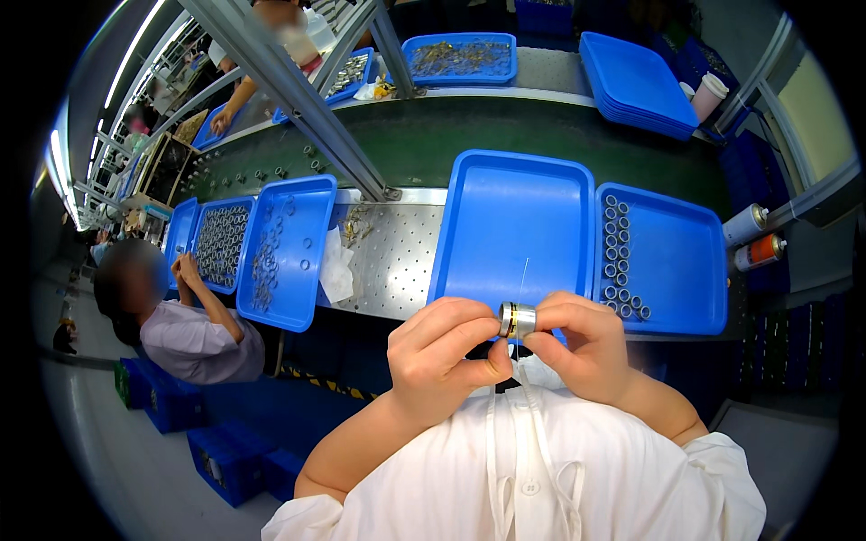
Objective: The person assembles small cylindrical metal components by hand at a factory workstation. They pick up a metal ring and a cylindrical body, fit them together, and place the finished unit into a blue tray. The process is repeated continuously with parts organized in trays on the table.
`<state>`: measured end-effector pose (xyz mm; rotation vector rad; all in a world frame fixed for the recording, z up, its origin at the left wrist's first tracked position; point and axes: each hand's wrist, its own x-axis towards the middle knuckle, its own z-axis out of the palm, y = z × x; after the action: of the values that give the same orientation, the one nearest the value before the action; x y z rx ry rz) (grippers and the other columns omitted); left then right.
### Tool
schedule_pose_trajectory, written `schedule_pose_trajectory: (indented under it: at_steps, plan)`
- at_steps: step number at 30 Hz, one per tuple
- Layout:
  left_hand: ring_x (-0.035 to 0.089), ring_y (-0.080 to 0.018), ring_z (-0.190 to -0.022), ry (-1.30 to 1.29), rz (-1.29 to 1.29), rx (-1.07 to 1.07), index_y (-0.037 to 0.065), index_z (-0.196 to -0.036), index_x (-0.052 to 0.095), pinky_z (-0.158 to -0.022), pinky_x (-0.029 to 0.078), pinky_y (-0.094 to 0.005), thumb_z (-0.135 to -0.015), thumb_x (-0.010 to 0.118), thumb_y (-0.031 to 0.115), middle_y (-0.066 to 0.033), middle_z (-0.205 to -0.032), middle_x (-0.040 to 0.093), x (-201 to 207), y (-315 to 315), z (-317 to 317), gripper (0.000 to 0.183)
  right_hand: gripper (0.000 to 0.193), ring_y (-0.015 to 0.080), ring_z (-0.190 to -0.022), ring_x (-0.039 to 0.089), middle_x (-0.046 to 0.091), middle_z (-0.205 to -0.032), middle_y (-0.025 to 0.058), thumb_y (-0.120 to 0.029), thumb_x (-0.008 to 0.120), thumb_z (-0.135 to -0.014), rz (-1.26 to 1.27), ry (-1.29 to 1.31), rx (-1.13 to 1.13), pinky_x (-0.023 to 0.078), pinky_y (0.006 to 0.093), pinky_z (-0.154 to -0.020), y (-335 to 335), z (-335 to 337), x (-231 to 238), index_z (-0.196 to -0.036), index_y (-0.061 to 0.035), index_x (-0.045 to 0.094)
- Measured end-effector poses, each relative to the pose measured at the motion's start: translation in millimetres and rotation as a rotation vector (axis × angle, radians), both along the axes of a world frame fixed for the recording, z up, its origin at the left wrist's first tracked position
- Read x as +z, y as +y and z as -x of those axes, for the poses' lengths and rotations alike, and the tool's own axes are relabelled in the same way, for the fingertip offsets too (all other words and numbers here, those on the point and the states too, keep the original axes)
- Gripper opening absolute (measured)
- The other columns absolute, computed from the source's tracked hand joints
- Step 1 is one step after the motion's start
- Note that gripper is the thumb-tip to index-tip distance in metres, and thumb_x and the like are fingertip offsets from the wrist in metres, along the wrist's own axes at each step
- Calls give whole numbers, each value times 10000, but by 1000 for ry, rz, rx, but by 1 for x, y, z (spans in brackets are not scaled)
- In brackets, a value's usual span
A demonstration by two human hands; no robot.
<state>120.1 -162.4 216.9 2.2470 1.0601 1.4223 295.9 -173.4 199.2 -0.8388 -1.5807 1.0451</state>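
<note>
1. Two bare hands meet in front of a white shirt (613,460). The left hand (446,356) pinches one end of a metal collar between thumb and fingers; the right hand (582,347) pinches the other end.
2. The single metal collar (517,321), short and silvery, is held sideways near the close edge of a large blue tray (519,216). Its yellow-and-black marking is too small to make out.
3. Just right of that is a second blue tray (681,261), with roughly eighteen silver rings (617,241) gathered along its left side.
4. Three more blue trays (311,216) stand at left, holding many rings, too crowded to count. One co-worker (203,338) in a pale shirt sits beside them.
5. Beyond runs one green conveyor belt (406,135), with at least five small rings (280,171) scattered on it.
6. At far right are two spray cans (753,239), one partly orange; their labels are too small to read. Two cups (710,97) stand near one stack of blue trays (636,81).
</note>
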Motion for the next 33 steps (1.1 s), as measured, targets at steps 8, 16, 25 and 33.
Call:
schedule_pose_trajectory:
  at_steps: [8, 16, 25, 33]
  plan:
    - [601, -104, -612, -344, 539, -106, -25, -751, 631, -546, 502, -207, -615, 664, -71, -61, -754, 603, 2, -1, -1, 148, 231, 218, -615, 539, 574, -761, 78, 37, 705, -656, -401, -248, -68, 427, 284, -522, 10, -5, 6, -864, -20, 622]
    - [595, -109, -586, -122, 317, -36, -4, -703, 619, -513, 483, -214, -570, 676, -56, -51, -730, 601, 8, 2, -1, 154, 227, 212, -627, 542, 584, -776, 86, 26, 705, -670, -204, -207, -17, 430, 279, -528, 7, -6, 9, -877, -22, 625]
    - [598, -111, -673, -359, 577, -107, -29, -757, 627, -596, 521, -211, -636, 651, -78, -66, -796, 594, 3, 1, -2, 133, 236, 212, -626, 532, 577, -800, 79, 20, 712, -664, -358, -233, -35, 425, 288, -533, 11, -8, 5, -878, -25, 624]
    - [599, -116, -684, -389, 669, -150, -28, -749, 625, -610, 514, -214, -635, 652, -81, -72, -807, 595, 2, 2, 0, 129, 253, 214, -624, 525, 567, -800, 71, 5, 722, -645, -438, -307, -36, 422, 297, -533, 13, -10, 7, -875, -30, 622]
